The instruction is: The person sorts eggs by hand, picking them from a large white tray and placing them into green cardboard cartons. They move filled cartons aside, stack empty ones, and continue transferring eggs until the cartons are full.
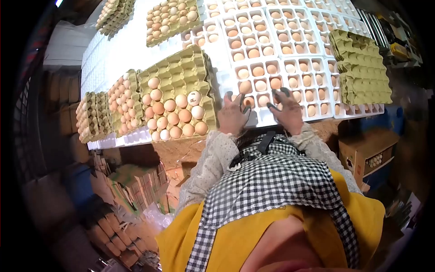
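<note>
My left hand (233, 115) is low over the white compartment tray (250, 120), fingers apart, next to a brown egg (248, 102). My right hand (288, 112) is over the same tray, fingers spread, with a pale egg (278, 106) partly hidden beneath it. Between the hands another egg (263, 100) sits in its own compartment. Both hands have dark fingertips. Left of them a stack of olive pulp egg trays (174, 75) carries eggs in its nearer cells. One white egg (194, 97) there has dark marks.
Filled white trays (294, 34) continue toward the back. Empty pulp trays (362, 68) are stacked at the right. More egg-filled pulp trays (123, 104) stand at the left. A cardboard box (368, 152) is below the table's right side, and flattened cardboard (136, 181) lies below left.
</note>
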Demonstrator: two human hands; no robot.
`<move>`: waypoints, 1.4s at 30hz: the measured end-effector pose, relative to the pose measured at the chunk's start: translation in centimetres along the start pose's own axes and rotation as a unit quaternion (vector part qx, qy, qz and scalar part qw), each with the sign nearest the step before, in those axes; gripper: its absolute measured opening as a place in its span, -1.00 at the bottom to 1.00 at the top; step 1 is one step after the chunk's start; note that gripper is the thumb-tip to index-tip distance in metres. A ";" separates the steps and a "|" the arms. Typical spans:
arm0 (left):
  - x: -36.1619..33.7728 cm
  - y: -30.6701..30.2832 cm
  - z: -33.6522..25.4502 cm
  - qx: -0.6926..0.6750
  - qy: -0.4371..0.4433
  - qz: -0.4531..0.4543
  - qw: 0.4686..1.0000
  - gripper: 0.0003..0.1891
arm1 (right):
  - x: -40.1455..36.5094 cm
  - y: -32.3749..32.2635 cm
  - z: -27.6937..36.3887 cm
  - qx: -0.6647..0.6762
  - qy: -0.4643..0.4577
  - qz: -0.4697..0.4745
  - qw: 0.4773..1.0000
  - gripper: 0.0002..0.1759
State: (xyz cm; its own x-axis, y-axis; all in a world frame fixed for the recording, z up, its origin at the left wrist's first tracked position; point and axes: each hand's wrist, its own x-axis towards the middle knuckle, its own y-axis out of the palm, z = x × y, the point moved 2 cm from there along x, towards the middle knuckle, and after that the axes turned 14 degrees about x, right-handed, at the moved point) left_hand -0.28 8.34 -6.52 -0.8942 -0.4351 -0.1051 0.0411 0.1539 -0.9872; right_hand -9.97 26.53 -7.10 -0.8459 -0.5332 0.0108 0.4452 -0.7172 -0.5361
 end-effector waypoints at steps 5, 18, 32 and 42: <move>-2.3 -0.9 -2.7 -0.125 0.151 0.158 0.968 -0.58 | -3.0 -1.2 -4.4 0.181 -0.068 -0.041 0.980 -0.49; -2.8 4.8 -1.1 -0.051 0.232 -0.045 0.970 -0.58 | 5.2 1.2 1.2 -0.042 -0.191 -0.010 0.981 -0.51; -2.5 -12.4 17.3 0.001 0.055 -0.224 0.973 -0.45 | 8.3 11.0 0.7 -0.274 -0.173 0.141 0.935 -0.66; 2.4 -9.2 20.1 0.006 0.143 -0.085 0.986 -0.47 | 7.9 11.2 20.5 -0.131 -0.035 0.172 0.976 -0.37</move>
State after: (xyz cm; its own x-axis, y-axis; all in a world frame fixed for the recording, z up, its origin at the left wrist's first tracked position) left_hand 6.19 -11.94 -0.10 -0.9778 -0.1846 0.0992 -0.1171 0.0887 -0.9891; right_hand -5.65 5.08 4.25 -0.6330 -0.7583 -0.1558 0.6022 -0.3558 -0.7147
